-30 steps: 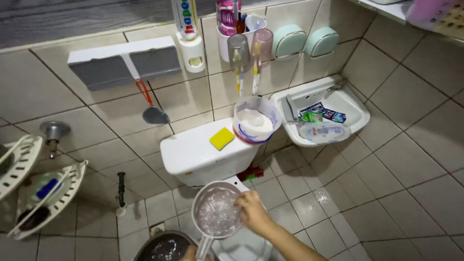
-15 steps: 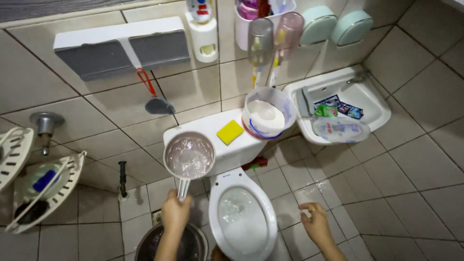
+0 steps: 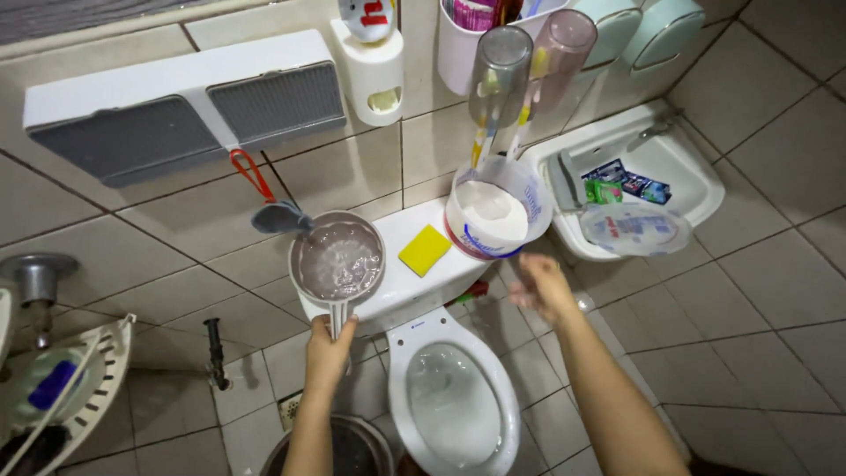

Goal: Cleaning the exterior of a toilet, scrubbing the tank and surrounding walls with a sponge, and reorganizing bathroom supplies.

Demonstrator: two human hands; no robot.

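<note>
L hand clamped on handle of dipper, w/ water in it, held over left end of the cistern. R hand empty, fingers spread, in air just below tub, near the yellow sponge. Toilet bowl btw the arms.

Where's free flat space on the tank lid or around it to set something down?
On the toilet tank lid, the free patch lies between the water dipper in the left hand and the yellow sponge. The right end is crowded by the white tub. The small sink holds sachets and a lid.
</note>
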